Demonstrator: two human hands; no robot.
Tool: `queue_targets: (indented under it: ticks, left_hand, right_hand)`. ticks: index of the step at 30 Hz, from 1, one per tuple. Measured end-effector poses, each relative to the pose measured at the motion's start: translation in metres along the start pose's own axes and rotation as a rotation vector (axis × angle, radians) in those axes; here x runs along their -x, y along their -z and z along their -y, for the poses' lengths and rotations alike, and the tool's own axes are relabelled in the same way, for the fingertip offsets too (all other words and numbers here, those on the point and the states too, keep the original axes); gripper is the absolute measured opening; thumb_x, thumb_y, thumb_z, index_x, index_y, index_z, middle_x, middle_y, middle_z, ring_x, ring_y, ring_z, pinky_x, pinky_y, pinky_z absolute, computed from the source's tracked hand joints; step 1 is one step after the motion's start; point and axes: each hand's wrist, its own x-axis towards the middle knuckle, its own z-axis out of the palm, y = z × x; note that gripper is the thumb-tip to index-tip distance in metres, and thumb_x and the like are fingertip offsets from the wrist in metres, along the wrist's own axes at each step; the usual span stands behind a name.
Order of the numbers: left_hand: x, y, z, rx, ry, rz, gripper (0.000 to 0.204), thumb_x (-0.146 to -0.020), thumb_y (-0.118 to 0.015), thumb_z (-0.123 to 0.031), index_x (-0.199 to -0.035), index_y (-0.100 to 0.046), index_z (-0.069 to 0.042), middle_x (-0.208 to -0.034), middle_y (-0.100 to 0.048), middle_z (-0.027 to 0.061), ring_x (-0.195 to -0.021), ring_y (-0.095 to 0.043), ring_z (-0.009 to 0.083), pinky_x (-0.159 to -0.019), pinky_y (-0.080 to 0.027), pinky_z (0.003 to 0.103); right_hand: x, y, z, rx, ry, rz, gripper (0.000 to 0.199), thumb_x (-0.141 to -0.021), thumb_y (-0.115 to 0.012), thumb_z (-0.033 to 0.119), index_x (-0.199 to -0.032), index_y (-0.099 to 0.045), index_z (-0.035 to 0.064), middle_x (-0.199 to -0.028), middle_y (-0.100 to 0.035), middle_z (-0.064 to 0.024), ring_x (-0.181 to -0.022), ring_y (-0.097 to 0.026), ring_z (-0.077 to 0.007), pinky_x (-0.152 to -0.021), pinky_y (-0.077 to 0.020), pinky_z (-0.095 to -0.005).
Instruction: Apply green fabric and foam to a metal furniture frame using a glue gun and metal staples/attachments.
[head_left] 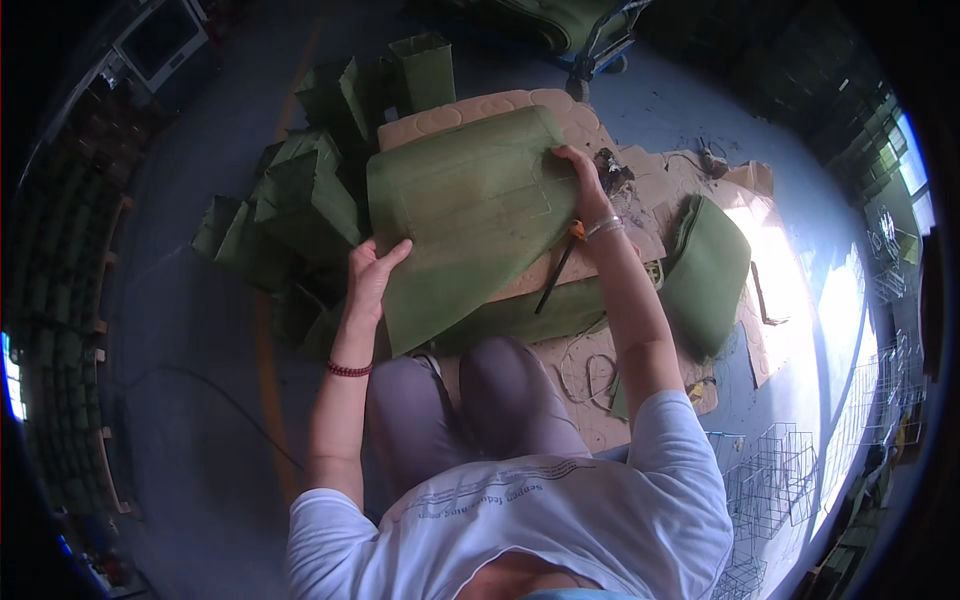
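A green, fabric-like sheet (pixel 470 190) is stretched between my hands above a padded board. Faint rectangular lines and a brownish patch mark its surface. My left hand (pixel 374 275) pinches its left edge, thumb on top and fingers hidden beneath. At the upper right edge, my right hand (pixel 584 185) grips the sheet with the thumb over it. Just below the right hand, near its wrist, is a thin black tool (pixel 556 275) with an orange end. Another green piece (pixel 550 312) lies under the held sheet, close to my knees.
Several open-topped green boxes (pixel 310 190) cluster at the left. A stack of green sheets (pixel 708 275) rests at the right on tan quilted padding (pixel 625 432), beside cords. Wire frames (pixel 775 480) stand lower right. A wheeled blue cart (pixel 605 50) with green material is at the back.
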Motion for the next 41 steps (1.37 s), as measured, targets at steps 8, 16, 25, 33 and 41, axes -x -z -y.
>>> queue_targets:
  ticks: [8,16,25,33,41]
  left_hand:
    - [0.003,0.022,0.056,-0.239,0.081,0.075,0.023,-0.079,-0.068,-0.008,-0.097,-0.062,0.004,-0.087,-0.067,0.0076,-0.074,-0.062,0.0106,-0.069,-0.050,0.024]
    - [-0.005,0.042,0.120,-0.556,-0.056,-0.074,0.031,-0.070,-0.075,-0.021,-0.060,-0.055,0.000,-0.055,-0.054,0.0017,-0.053,-0.047,0.0055,-0.047,-0.038,0.027]
    - [-0.017,0.029,0.097,-0.626,-0.146,-0.147,0.058,-0.074,-0.070,-0.043,-0.052,-0.032,-0.004,-0.051,-0.026,-0.0015,-0.051,-0.028,0.0092,-0.045,-0.025,0.032]
    - [-0.005,0.010,0.097,-0.855,-0.218,-0.191,0.058,-0.077,-0.068,-0.041,-0.051,-0.039,0.002,-0.045,-0.035,0.0135,-0.044,-0.036,0.0220,-0.047,-0.031,0.039]
    - [-0.035,0.022,0.089,-0.824,-0.382,-0.317,0.051,-0.077,-0.069,-0.036,-0.053,-0.044,0.002,-0.046,-0.039,0.0136,-0.046,-0.030,0.0158,-0.045,-0.029,0.036]
  right_hand:
    - [0.029,0.065,-0.066,0.238,0.114,-0.225,0.045,-0.093,-0.045,0.042,-0.101,-0.060,0.0009,-0.093,-0.061,-0.0020,-0.086,-0.055,-0.0092,-0.077,-0.0435,-0.0236]
    - [0.076,0.033,-0.075,0.476,0.247,-0.051,0.026,-0.086,-0.063,0.028,-0.087,-0.062,0.0021,-0.075,-0.056,0.0056,-0.068,-0.048,-0.0039,-0.062,-0.0380,-0.0194]
    - [0.061,0.035,-0.072,0.356,0.208,-0.141,0.014,-0.081,-0.068,0.015,-0.088,-0.066,0.0026,-0.078,-0.063,0.0030,-0.066,-0.054,-0.0050,-0.062,-0.0430,-0.0202]
    - [0.059,0.050,-0.076,0.417,0.337,-0.173,0.015,-0.080,-0.069,0.011,-0.091,-0.063,0.0016,-0.081,-0.064,0.0015,-0.073,-0.058,-0.0069,-0.068,-0.0453,-0.0206]
    - [0.043,0.048,-0.075,0.521,0.207,-0.076,0.024,-0.081,-0.069,0.014,-0.100,-0.063,0.0014,-0.087,-0.065,0.0006,-0.074,-0.057,-0.0059,-0.068,-0.0451,-0.0207]
